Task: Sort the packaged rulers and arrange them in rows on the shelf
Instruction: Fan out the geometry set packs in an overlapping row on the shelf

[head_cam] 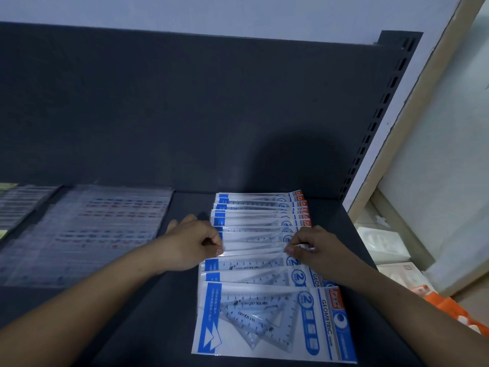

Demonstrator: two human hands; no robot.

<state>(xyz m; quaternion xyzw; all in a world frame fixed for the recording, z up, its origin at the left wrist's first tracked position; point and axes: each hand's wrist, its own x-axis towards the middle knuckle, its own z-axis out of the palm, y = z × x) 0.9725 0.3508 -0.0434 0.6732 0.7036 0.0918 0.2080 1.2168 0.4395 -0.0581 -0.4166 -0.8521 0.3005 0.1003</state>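
A row of overlapping blue-and-white set square packs (267,317) runs from the front of the dark shelf (164,327) back to its rear panel. My left hand (193,242) pinches the left edge of one pack in the middle of the row. My right hand (315,247) pinches the right edge of the same pack (254,245). The frontmost pack lies flat and fully visible, showing two clear triangles and the word GEOMETRIC.
To the left on the shelf lie rows of clear packaged straight rulers (90,234), with another stack (18,205) at the far left. A slotted upright (381,112) bounds the shelf on the right. Orange and white boxes (449,305) sit lower right.
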